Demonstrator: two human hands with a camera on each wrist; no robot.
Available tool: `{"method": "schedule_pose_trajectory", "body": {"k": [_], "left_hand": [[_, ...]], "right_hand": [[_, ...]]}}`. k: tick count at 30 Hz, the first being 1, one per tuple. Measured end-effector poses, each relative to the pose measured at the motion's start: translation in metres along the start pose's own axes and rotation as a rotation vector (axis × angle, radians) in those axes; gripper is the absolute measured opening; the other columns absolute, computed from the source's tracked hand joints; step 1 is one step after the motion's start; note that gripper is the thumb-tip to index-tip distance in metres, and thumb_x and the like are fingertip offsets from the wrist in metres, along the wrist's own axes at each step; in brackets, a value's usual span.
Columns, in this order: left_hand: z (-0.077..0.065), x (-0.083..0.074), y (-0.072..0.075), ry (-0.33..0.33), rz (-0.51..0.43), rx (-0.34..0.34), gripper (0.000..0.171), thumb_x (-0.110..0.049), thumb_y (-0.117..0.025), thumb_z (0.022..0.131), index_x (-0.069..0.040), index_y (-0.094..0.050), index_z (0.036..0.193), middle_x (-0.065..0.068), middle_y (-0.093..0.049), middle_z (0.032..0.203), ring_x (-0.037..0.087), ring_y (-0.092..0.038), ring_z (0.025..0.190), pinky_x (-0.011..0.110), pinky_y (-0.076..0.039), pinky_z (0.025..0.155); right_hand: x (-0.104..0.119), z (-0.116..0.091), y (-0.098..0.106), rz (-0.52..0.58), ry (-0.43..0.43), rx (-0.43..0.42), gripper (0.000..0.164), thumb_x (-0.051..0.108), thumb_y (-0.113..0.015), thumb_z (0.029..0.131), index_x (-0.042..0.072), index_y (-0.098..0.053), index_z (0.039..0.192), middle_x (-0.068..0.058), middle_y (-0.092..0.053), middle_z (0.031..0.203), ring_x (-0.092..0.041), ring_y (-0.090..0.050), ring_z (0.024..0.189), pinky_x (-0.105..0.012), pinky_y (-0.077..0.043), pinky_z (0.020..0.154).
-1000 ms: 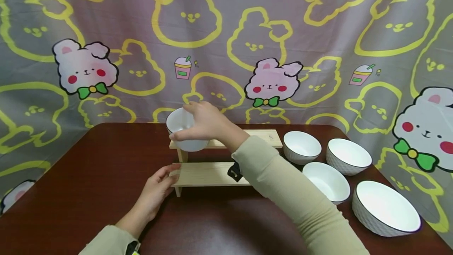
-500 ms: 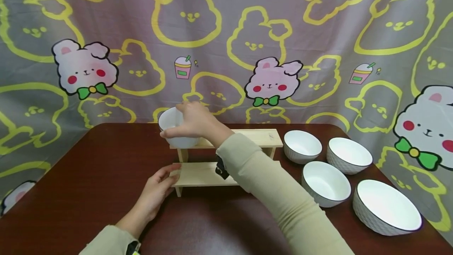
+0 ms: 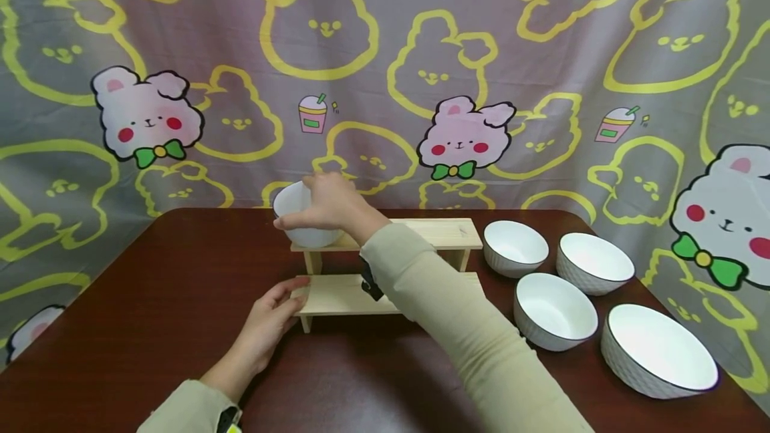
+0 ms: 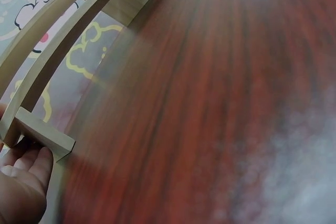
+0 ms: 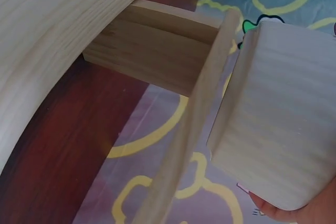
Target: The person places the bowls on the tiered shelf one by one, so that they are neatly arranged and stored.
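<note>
Since a second ago the small white bowl (image 3: pixel 303 222) has come down and leftward in the right hand (image 3: pixel 327 206), and now sits at the left end of the wooden rack's (image 3: pixel 385 266) upper shelf; the left hand (image 3: pixel 271 319) has not shifted.

Dark red-brown wood makes up the table (image 3: pixel 150 299), which has rounded far corners. Behind it hangs a grey cloth backdrop (image 3: pixel 385 52) printed with yellow rabbit outlines, pink rabbits with green bows and small drink cups.

At the table's left-centre, the left hand rests with relaxed, nearly straight fingers (image 4: pixel 39 163) touching the left end of the rack's lower shelf. The rack stands near the middle of the far edge, in two steps. The right hand grips the small white bowl from above, its fingers curled over the rim. Toward the right edge stand four more white bowls: one (image 3: pixel 515 248) just beside the rack, one (image 3: pixel 594 263) further right, one (image 3: pixel 555 311) nearer the front, and the largest (image 3: pixel 658 351) near the front right corner.
</note>
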State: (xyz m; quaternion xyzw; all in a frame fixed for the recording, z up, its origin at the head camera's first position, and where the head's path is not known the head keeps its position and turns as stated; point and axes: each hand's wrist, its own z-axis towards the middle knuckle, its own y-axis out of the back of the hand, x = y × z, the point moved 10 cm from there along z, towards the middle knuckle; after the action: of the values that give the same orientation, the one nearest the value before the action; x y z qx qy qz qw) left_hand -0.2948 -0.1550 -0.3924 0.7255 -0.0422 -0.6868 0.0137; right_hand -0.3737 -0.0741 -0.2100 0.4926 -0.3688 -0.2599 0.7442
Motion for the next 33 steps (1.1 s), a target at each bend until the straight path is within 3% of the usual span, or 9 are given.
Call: {"method": "schedule_pose_trajectory", "body": {"k": [5, 9, 13, 16, 19, 26, 33], "left_hand": [[0.0, 0.001, 0.0, 0.003, -0.003, 0.005, 0.043, -0.017, -0.05, 0.095, -0.007, -0.044, 0.135, 0.009, -0.043, 0.138, 0.004, -0.049, 0.103, 0.037, -0.039, 0.095], [0.0, 0.0, 0.001, -0.001, -0.012, -0.003, 0.042, -0.017, -0.05, 0.094, -0.006, -0.045, 0.135, 0.01, -0.047, 0.133, 0.004, -0.051, 0.099, 0.036, -0.04, 0.094], [0.001, -0.002, 0.002, -0.006, -0.012, -0.012, 0.041, -0.018, -0.051, 0.094, -0.007, -0.046, 0.134, 0.009, -0.051, 0.127, 0.004, -0.052, 0.098, 0.036, -0.04, 0.094], [0.001, -0.002, 0.002, -0.001, -0.01, -0.008, 0.041, -0.018, -0.051, 0.094, -0.006, -0.046, 0.134, 0.009, -0.051, 0.126, 0.004, -0.052, 0.099, 0.036, -0.04, 0.094], [0.001, -0.001, 0.001, 0.0, -0.009, -0.005, 0.041, -0.017, -0.051, 0.094, -0.006, -0.046, 0.134, 0.01, -0.05, 0.128, 0.005, -0.051, 0.099, 0.036, -0.04, 0.093], [0.002, -0.001, 0.002, -0.005, 0.007, -0.014, 0.04, -0.016, -0.051, 0.093, -0.007, -0.047, 0.133, 0.008, -0.044, 0.135, 0.007, -0.051, 0.101, 0.037, -0.04, 0.093], [0.001, 0.002, 0.001, -0.001, 0.005, -0.018, 0.04, -0.015, -0.052, 0.093, -0.006, -0.048, 0.132, 0.009, -0.045, 0.134, 0.007, -0.051, 0.099, 0.033, -0.042, 0.09]], "right_hand": [[-0.004, 0.003, -0.006, 0.016, -0.026, 0.016, 0.083, 0.064, -0.065, 0.068, 0.009, -0.053, 0.128, -0.003, -0.061, 0.106, -0.015, -0.054, 0.089, -0.025, -0.046, 0.065], [-0.003, 0.004, -0.011, -0.043, -0.038, 0.075, 0.087, 0.067, -0.059, 0.071, 0.013, -0.045, 0.137, -0.005, -0.057, 0.124, -0.018, -0.053, 0.106, -0.03, -0.047, 0.08], [-0.003, 0.005, -0.013, -0.11, -0.058, 0.129, 0.089, 0.073, -0.051, 0.074, 0.022, -0.032, 0.145, -0.006, -0.036, 0.146, -0.024, -0.037, 0.13, -0.042, -0.035, 0.1], [-0.007, 0.002, -0.011, -0.095, -0.08, 0.135, 0.086, 0.074, -0.047, 0.075, 0.028, -0.029, 0.146, -0.005, -0.02, 0.153, -0.024, -0.021, 0.139, -0.049, -0.025, 0.106], [-0.009, -0.004, -0.004, -0.067, -0.074, 0.085, 0.081, 0.072, -0.047, 0.078, 0.029, -0.032, 0.145, -0.003, -0.018, 0.154, -0.022, -0.014, 0.141, -0.049, -0.021, 0.108], [-0.004, -0.021, 0.016, 0.016, 0.018, -0.096, 0.07, 0.063, -0.051, 0.082, 0.023, -0.043, 0.139, -0.006, -0.032, 0.148, -0.023, -0.024, 0.138, -0.044, -0.021, 0.109], [-0.002, -0.044, 0.033, 0.088, 0.087, -0.205, 0.065, 0.055, -0.058, 0.081, 0.019, -0.049, 0.135, -0.001, -0.04, 0.144, -0.02, -0.029, 0.136, -0.043, -0.023, 0.109]]}}
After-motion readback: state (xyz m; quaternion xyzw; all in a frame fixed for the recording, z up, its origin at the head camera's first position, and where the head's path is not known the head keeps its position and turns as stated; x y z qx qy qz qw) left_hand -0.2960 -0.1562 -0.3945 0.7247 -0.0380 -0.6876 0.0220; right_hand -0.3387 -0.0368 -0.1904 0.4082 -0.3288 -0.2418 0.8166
